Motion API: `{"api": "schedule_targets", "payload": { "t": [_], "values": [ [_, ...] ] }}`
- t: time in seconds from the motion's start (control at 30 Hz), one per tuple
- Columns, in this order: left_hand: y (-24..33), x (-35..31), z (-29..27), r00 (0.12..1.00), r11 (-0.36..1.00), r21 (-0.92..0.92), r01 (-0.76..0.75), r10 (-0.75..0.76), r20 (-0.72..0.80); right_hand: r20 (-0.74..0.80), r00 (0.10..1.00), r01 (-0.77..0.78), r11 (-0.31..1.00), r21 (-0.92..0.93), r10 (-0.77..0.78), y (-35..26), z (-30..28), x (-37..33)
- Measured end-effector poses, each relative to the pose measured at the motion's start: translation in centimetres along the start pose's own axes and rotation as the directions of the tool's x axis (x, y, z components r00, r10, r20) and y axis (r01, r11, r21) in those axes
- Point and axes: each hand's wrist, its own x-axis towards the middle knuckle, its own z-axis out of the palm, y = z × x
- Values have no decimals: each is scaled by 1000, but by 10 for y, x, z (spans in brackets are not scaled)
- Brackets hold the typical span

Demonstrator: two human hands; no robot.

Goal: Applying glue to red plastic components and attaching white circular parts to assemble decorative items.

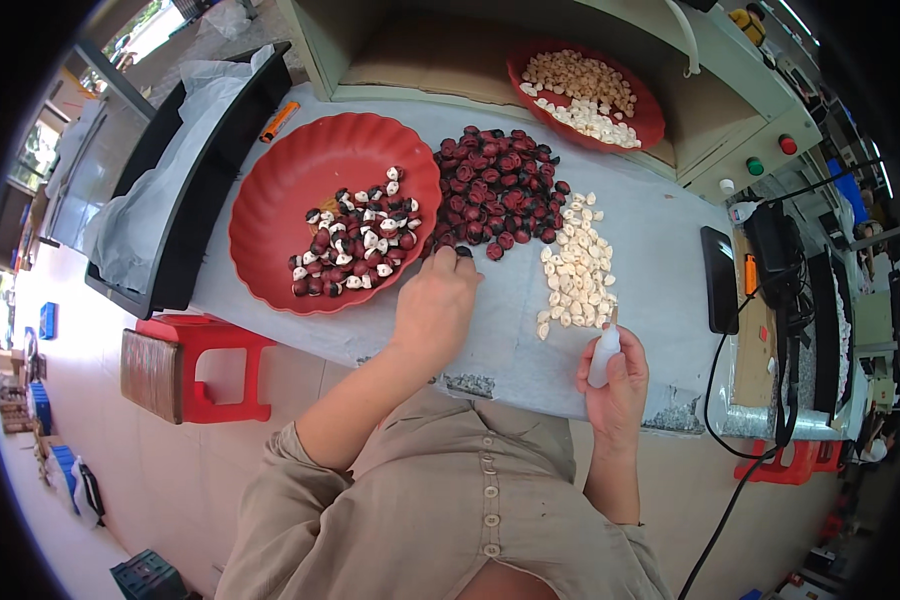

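My left hand reaches to the near edge of a heap of small dark red and black pieces. Its fingers are curled together, and their tips are partly hidden among the pieces. In my right hand is a small white squeeze bottle with a thin tip pointing up. That tip is close to the near end of a spread of small cream-white pieces. Left of the heap stands a red scalloped bowl, holding several joined red, black and white pieces.
A second red dish with cream and tan pieces stands in the open cabinet. A black tray with plastic lining lies left, an orange tube beside it. At right are a phone and black cables.
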Motion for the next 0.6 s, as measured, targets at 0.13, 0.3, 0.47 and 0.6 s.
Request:
{"api": "schedule_targets", "payload": {
  "t": [0.13,0.3,0.47,0.6],
  "values": [
    [3,-8,-2,999,909,-416,-17,1,-39,-41,998,-38,998,53,40,-2,1,1],
    [1,-27,-1,808,-606,-604,518,115,578,-123,988,81,986,-145,-99,-6,21,1],
    [7,-31,5,815,-666,-548,506,162,557,14,953,280,865,-417,-302,-11,31,2],
    [6,-32,8,830,-672,-552,493,175,529,91,932,341,763,-549,-351,-14,42,-3]
  ]
}}
